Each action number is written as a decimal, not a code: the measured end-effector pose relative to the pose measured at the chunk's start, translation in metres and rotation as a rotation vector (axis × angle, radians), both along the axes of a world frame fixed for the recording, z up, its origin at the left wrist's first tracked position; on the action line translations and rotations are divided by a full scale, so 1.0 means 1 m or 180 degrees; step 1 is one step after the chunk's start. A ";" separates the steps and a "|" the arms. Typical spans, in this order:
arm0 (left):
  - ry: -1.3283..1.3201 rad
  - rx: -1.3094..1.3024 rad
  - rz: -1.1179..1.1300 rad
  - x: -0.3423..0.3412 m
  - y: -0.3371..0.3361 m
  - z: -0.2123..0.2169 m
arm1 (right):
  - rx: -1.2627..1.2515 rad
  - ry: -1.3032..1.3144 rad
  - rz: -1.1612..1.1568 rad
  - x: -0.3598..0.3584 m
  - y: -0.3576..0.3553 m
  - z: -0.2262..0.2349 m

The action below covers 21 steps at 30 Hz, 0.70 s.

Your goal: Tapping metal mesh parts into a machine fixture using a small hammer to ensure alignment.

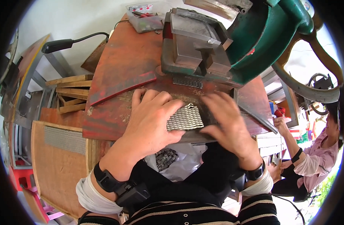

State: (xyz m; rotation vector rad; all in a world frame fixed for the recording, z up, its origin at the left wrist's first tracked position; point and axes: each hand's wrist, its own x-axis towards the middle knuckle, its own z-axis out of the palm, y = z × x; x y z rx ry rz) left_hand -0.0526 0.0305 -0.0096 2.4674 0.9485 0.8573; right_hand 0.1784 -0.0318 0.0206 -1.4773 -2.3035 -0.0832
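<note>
A block of small silvery metal pieces in tight rows (pixel 185 118) lies on the worn red-brown bench, close to its front edge. My left hand (pixel 151 118) closes around its left side, thumb along the near edge and index finger at the far edge. One short stretch of the far row bulges up. On the right, my right hand (pixel 228 122) hovers just off the block, thumb and fingers apart and slightly blurred, with nothing seen in it. Beyond both hands, a strip of similar metal pieces (pixel 187 82) sits at the foot of the press's steel block (pixel 196 54).
A green press (pixel 277 48) fills the far right. A red bar (pixel 123 89) and a metal rod (pixel 259 119) flank my hands. A wooden tray (pixel 59 168) stands lower left; a bag of metal pieces (pixel 166 159) lies below the bench. Another person (pixel 316 157) sits at right.
</note>
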 end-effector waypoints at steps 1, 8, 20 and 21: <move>0.0044 -0.0040 0.0051 -0.002 0.000 -0.002 | 0.0154 0.0213 -0.0042 0.010 -0.001 0.003; -0.0121 -0.0168 -0.0216 -0.005 0.000 0.005 | -0.0738 0.0632 -0.1170 0.113 -0.011 0.002; -0.0059 -0.0037 0.0262 -0.002 -0.005 0.002 | -0.0635 0.0626 -0.0213 -0.006 -0.005 0.052; -0.0068 -0.0034 0.0257 -0.001 -0.005 0.002 | -0.0583 0.0409 0.0006 -0.013 -0.001 0.053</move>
